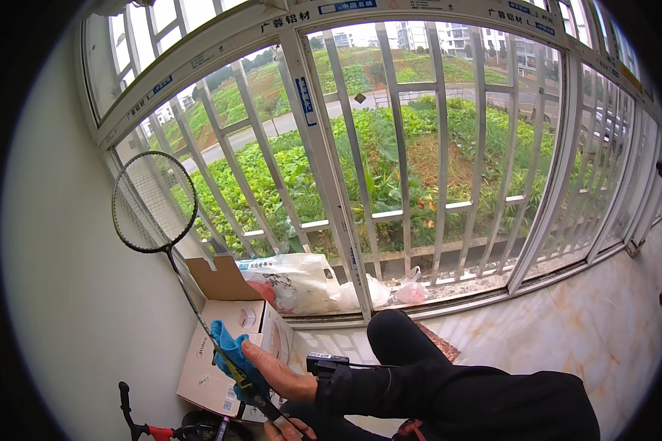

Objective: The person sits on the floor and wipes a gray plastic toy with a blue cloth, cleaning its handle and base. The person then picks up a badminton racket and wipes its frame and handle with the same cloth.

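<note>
A badminton racket [171, 251] slants up to the left, its strung head in front of the wall and window. My right hand [278, 369] presses a blue cloth [229, 342] around the racket's lower shaft, thumb on top. At the bottom edge, my left hand [288, 431] grips the racket's dark handle [267, 408]; part of this hand is cut off by the frame. A small black device [327, 362] with a cable sits at my right wrist.
A Midea cardboard box [226, 325] with a raised flap stands below the racket. Behind the sliding glass doors lie plastic bags [295, 281]. A handlebar [126, 405] with a red part rises at lower left. Marble-patterned floor [574, 308] extends right of my knee [394, 331].
</note>
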`<state>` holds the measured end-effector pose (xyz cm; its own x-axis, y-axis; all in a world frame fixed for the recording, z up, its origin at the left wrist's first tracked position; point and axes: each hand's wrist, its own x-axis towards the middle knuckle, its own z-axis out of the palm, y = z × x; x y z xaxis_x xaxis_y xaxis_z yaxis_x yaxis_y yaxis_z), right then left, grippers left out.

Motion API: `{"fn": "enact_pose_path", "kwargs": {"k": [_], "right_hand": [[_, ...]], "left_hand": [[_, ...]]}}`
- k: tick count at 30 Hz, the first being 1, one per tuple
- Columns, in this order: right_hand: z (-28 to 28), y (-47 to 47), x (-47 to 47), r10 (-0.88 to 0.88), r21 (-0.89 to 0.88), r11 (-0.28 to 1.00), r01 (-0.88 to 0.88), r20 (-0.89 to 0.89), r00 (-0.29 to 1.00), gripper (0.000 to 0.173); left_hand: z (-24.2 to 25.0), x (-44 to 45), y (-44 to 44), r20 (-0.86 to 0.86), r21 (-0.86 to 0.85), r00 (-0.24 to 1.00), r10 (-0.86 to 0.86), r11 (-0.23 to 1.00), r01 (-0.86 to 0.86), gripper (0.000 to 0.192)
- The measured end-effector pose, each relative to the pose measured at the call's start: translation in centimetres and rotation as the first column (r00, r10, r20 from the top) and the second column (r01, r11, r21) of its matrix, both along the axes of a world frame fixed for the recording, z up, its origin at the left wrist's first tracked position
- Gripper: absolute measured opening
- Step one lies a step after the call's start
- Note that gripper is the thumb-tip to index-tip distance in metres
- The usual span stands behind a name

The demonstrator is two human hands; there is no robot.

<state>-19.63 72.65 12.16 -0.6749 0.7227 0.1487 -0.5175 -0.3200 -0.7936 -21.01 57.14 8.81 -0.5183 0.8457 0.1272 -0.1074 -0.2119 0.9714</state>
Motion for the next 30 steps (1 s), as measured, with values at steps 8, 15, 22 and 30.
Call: {"fn": "enact_pose_path", "kwargs": {"k": [8,15,22,30], "right_hand": [[-0.5,1.0,3.1,-0.188,0.364,0.921,0.141,0.098,0.977,0.031],[5.1,12.9,2.0,-0.585,0.418,0.71,0.567,-0.099,0.805,0.024],[3.1,9.3,2.2,-0.487,0.523,0.722,0.453,-0.082,0.87,0.021],[-3.3,0.4,4.7,-0.319,0.512,0.835,0.2,0.156,0.935,0.019]], "left_hand": [[-1.7,1.2,5.4,-0.475,-0.021,0.875,0.091,0.993,-0.114,0.03],[-5.6,3.2,3.3,-0.03,-0.314,0.994,-0.101,0.945,0.087,0.013],[-6.7,2.9,2.5,-0.159,-0.316,0.978,-0.137,0.945,0.081,0.01],[-5.8,2.5,-0.1,0.124,-0.146,0.989,-0.08,0.984,0.098,0.059]]}}
